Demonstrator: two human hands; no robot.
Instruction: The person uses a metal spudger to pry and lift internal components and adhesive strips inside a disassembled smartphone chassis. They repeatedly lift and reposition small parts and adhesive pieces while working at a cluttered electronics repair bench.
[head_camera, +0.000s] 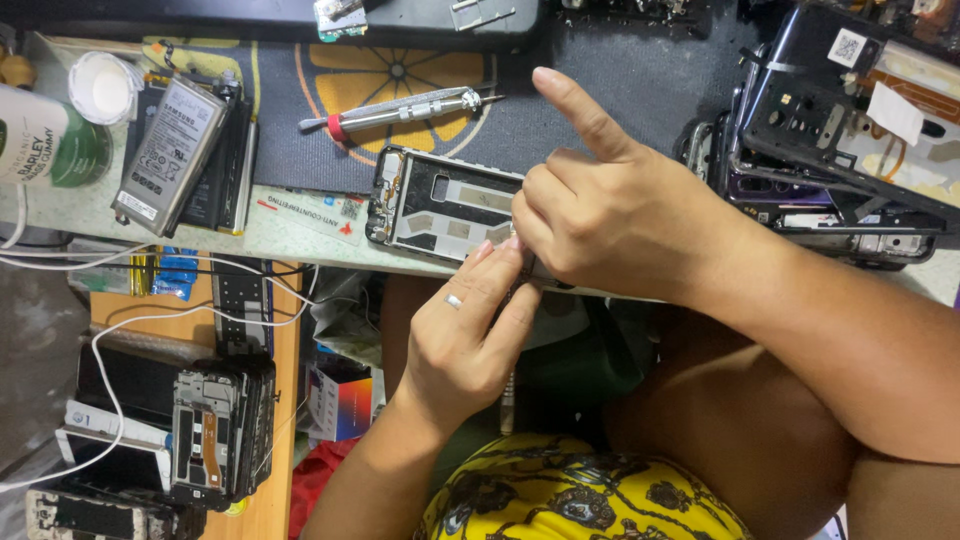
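Observation:
An opened phone frame, grey inside with a dark rim, lies at the near edge of the workbench. My right hand rests on its right end with the fingers curled onto it and the index finger raised. My left hand, a ring on one finger, comes up from below and pinches the same end of the frame with its fingertips. Where the two hands meet, the frame's right part is hidden. A silver screwdriver with a red collar lies on the dark mat just behind the frame.
A grey phone battery and a white cap lie at the left of the bench. Several dismantled phone bodies are stacked at the right. Below left, more phone parts and white cables sit on a wooden shelf.

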